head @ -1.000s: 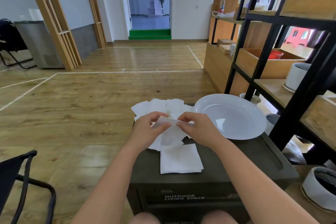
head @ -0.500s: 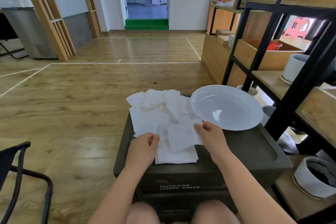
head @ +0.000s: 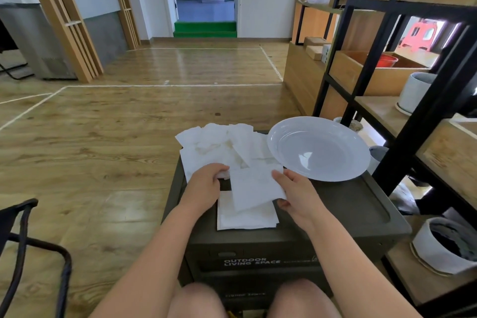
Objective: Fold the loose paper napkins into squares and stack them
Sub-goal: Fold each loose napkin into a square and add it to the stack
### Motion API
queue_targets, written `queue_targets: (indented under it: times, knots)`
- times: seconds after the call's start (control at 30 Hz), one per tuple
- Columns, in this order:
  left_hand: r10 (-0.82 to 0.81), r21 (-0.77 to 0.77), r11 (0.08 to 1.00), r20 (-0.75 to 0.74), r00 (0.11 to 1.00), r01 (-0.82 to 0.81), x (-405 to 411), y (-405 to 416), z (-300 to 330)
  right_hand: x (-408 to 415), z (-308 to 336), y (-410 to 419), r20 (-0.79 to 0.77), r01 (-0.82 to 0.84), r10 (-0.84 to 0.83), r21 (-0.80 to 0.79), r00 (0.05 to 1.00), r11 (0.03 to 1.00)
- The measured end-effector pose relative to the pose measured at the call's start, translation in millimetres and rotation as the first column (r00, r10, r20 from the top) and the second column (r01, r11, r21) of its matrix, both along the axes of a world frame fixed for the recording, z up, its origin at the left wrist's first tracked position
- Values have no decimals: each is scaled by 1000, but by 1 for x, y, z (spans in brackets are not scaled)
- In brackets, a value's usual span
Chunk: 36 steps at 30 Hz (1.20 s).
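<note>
The left hand (head: 204, 186) curls shut on the near edge of a loose napkin (head: 224, 175) at the near side of the loose pile (head: 219, 147), just left of the stack (head: 246, 217). The right hand (head: 296, 196) pinches a folded napkin (head: 255, 187) by its right edge, thumb under it, tilted over the stack's far half. The step looks like laying this square down; it needs squaring to the stack's edges before release. The white plate (head: 320, 150) sits beyond the stack, to its right, on the dark box (head: 348, 212).
</note>
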<state>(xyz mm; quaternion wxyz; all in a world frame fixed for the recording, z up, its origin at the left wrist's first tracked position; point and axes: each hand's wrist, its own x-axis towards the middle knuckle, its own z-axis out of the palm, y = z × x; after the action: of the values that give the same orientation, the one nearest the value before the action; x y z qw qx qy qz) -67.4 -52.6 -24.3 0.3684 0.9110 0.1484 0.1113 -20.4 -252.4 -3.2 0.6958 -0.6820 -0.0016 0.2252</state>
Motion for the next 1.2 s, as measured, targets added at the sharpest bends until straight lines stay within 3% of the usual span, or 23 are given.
queue_targets:
  times: [0.07,0.13,0.23,0.37,0.53,0.63,0.77,0.87,1.0,1.1,1.2]
  knots:
    - [181,-52,983,132,975,-175,-14,-6,-3,-3,-7,1,28,2,1,-107,1000,994]
    - [328,-143,939,108,938,-312,-32,-12,-9,-5,-16,-1,118,39,-7,-276,993,960]
    - [363,-212,902,-93,927,-375,-55,-21,-17,-7,-27,-6,280,115,58,-563,958,818]
    - [337,-193,917,-93,937,-349,-61,-31,-14,-12,-30,-1,342,112,171,-669,924,735]
    - [342,-117,929,-87,936,-350,-58,-32,-12,-17,-22,2,394,168,159,-676,905,718]
    - [325,-61,943,-38,945,-326,-56,-28,-12,-19,-12,1,529,226,189,-621,828,751]
    - [212,-250,946,-11,977,-208,-46,-21,-3,-20,2,10,600,156,230,-520,766,840]
    - [141,-474,863,-104,985,-174,-39,-15,7,-16,8,15,504,60,166,-402,847,914]
    - [92,-503,849,-160,983,-162,-36,-10,11,-11,6,14,264,-47,103,-210,959,977]
    - [156,-478,856,-127,979,-198,-35,-10,9,-6,-6,13,238,1,72,-291,969,957]
    - [194,-387,892,-136,972,-232,-37,-11,4,-3,-18,14,328,98,70,-470,942,877]
